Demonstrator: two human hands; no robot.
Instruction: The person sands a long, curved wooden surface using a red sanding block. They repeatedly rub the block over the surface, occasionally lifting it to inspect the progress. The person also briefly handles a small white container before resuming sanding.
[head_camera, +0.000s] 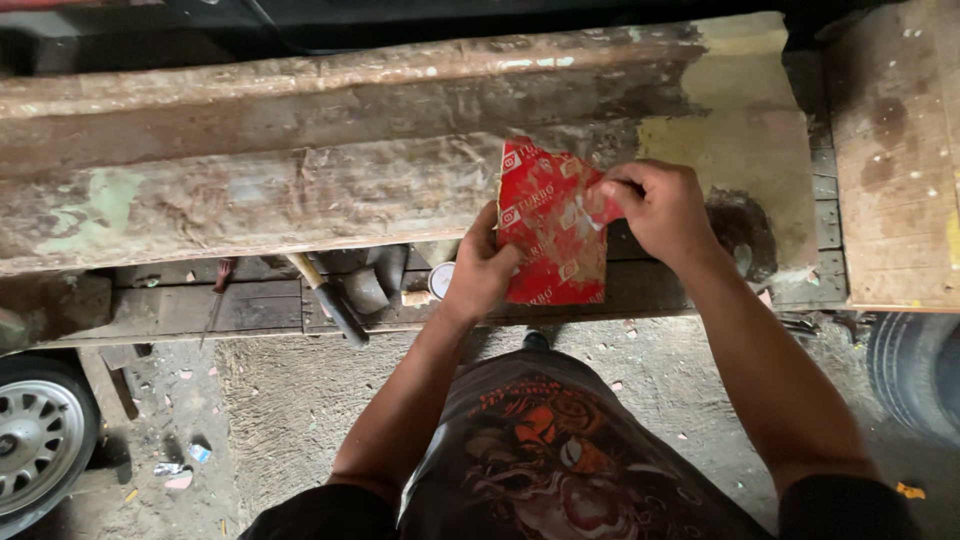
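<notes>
Fingers of both hands, left hand (483, 272) and right hand (661, 207), are closed on a red sheet (550, 225), seemingly sandpaper, held over the bench's front edge (250, 300); folding appears underway, so a firm crease is called for.

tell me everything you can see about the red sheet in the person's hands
The red paper-like sheet with white printing is creased, with a ragged top edge. It is held up over the worn, paint-stained wooden beam. The left hand grips its lower left edge; the right hand pinches its upper right corner.
</notes>
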